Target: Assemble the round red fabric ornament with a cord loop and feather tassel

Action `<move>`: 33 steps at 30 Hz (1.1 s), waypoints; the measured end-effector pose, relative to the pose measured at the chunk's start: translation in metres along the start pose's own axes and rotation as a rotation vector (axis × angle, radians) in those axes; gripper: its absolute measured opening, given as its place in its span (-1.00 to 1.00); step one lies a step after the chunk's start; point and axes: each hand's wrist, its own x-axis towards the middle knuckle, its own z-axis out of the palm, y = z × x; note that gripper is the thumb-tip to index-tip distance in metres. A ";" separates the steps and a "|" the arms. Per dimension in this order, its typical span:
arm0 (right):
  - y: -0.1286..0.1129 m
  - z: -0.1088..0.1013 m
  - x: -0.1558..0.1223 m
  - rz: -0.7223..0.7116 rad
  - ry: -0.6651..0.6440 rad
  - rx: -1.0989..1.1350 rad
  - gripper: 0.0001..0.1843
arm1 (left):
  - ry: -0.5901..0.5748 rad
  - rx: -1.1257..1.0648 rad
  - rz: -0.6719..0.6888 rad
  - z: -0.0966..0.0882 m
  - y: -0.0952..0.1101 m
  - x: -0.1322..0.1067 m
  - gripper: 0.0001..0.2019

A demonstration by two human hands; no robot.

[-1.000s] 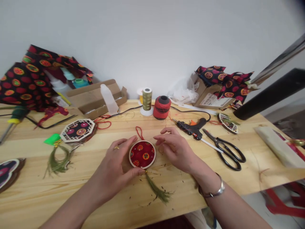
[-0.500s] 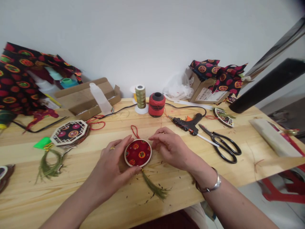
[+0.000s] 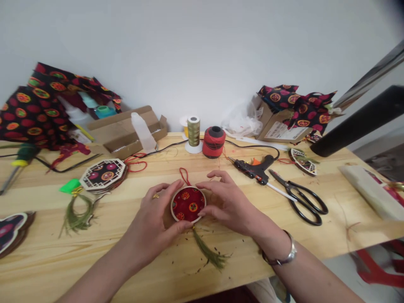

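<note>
A round ornament [image 3: 188,204] with red patterned fabric in a pale wooden ring lies on the wooden table [image 3: 347,206]. It has a red cord loop [image 3: 184,175] at the top and a green tassel [image 3: 210,251] at the bottom. My left hand [image 3: 154,221] curls round its left and lower rim, a ring on one finger. My right hand [image 3: 225,202] grips its right rim with thumb and fingers; a silver bracelet sits on that wrist.
A glue gun [image 3: 254,168] and black scissors [image 3: 299,198] lie to the right. Green [image 3: 193,131] and red [image 3: 214,142] thread spools stand behind. Octagonal ornaments [image 3: 103,173] and a loose tassel [image 3: 77,212] lie left. Cardboard boxes [image 3: 126,130] and patterned fabric [image 3: 34,109] line the wall.
My right hand has moved in from beside the ornament and closed on its right rim. My left hand has stayed on the left rim.
</note>
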 end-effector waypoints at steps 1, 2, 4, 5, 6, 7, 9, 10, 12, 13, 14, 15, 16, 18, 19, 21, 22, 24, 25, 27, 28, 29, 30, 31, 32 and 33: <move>-0.001 0.000 0.001 -0.014 -0.024 -0.005 -0.48 | -0.003 0.001 0.006 0.001 -0.001 -0.001 -0.28; -0.002 0.001 0.002 -0.026 -0.041 -0.004 -0.45 | -0.006 0.003 0.008 0.001 -0.001 -0.001 -0.29; -0.004 0.002 0.003 -0.040 -0.059 0.007 -0.43 | -0.013 0.008 0.009 0.001 -0.002 -0.002 -0.30; -0.004 0.002 0.003 -0.043 -0.069 0.013 -0.43 | -0.017 0.011 0.013 0.002 -0.002 -0.002 -0.30; -0.004 0.003 0.004 -0.044 -0.076 0.018 -0.44 | -0.021 0.014 0.016 0.001 -0.002 -0.002 -0.31; -0.004 0.003 0.004 -0.043 -0.079 0.023 -0.45 | -0.022 0.015 0.018 0.001 -0.001 -0.002 -0.31; -0.004 0.004 0.004 -0.032 -0.083 0.029 -0.45 | -0.027 0.016 0.014 0.001 0.000 -0.002 -0.32; -0.003 0.004 0.004 -0.024 -0.085 0.032 -0.45 | -0.029 0.016 0.007 0.001 0.000 -0.001 -0.32; -0.003 0.005 0.004 -0.008 -0.088 0.034 -0.45 | -0.038 0.017 -0.003 0.002 0.000 -0.001 -0.33; -0.002 0.005 0.004 0.001 -0.090 0.032 -0.44 | -0.042 0.013 -0.003 0.002 0.000 0.000 -0.33; -0.002 0.005 0.004 0.010 -0.090 0.030 -0.45 | -0.041 0.007 -0.006 0.003 0.000 0.000 -0.33; -0.002 0.006 0.004 0.017 -0.088 0.028 -0.46 | -0.038 -0.002 -0.010 0.003 -0.001 0.000 -0.32; -0.003 0.006 0.004 0.022 -0.089 0.030 -0.48 | -0.032 -0.015 -0.017 0.004 -0.001 -0.001 -0.31; -0.004 0.006 0.004 0.027 -0.102 0.042 -0.51 | -0.019 -0.046 -0.039 0.005 -0.002 -0.002 -0.29; -0.004 0.006 0.004 0.029 -0.121 0.050 -0.51 | -0.018 -0.061 -0.045 0.005 -0.002 -0.003 -0.29; -0.004 0.005 0.004 0.048 -0.160 0.057 -0.49 | -0.017 -0.085 -0.053 0.005 -0.001 -0.005 -0.29; -0.004 0.005 0.004 0.057 -0.160 0.059 -0.48 | -0.012 -0.098 -0.061 0.005 0.000 -0.005 -0.28; -0.003 0.005 0.005 0.067 -0.161 0.058 -0.47 | -0.026 -0.116 -0.082 0.004 0.001 -0.007 -0.25; -0.002 0.006 0.005 0.068 -0.171 0.053 -0.47 | -0.037 -0.122 -0.085 0.005 0.001 -0.007 -0.25; 0.000 0.006 0.004 0.065 -0.195 0.045 -0.49 | -0.047 -0.127 -0.090 0.006 0.000 -0.009 -0.26; 0.001 0.007 0.004 0.060 -0.201 0.041 -0.49 | -0.044 -0.127 -0.084 0.007 -0.001 -0.009 -0.26; 0.003 0.008 0.003 0.050 -0.198 0.040 -0.49 | -0.046 -0.124 -0.078 0.008 -0.002 -0.010 -0.25; 0.004 0.008 0.002 0.034 -0.181 0.039 -0.47 | -0.055 -0.125 -0.067 0.009 -0.004 -0.011 -0.25; 0.006 0.009 0.001 0.002 -0.151 0.040 -0.45 | -0.055 -0.123 -0.053 0.010 -0.006 -0.011 -0.24; 0.008 0.010 0.000 0.003 -0.108 0.037 -0.45 | -0.048 -0.120 -0.033 0.011 -0.008 -0.012 -0.22; 0.009 0.010 -0.001 0.009 -0.071 0.031 -0.48 | -0.038 -0.118 -0.011 0.012 -0.010 -0.012 -0.22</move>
